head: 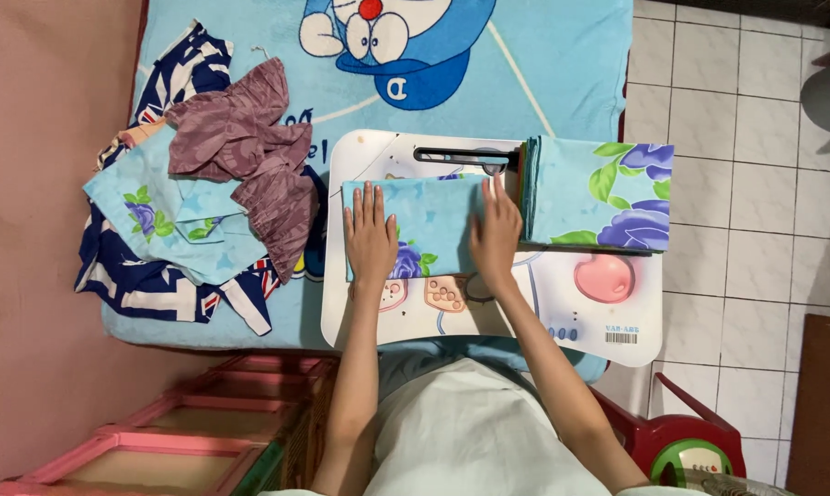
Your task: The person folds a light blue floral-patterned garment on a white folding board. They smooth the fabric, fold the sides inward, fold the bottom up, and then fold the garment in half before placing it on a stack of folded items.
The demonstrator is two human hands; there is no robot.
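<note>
Bare forearms, no sleeves, pale mint-white garment over the lap

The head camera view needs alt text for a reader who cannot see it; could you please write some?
A person presses the left hand and right hand flat on a folded light-blue floral cloth on a white lap table set on a blue cartoon blanket. Folded matching cloths are stacked to the right; unfolded laundry is heaped to the left.

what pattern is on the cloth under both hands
Light blue folded cloth with a purple flower and green leaves, seen in the head view.
</note>
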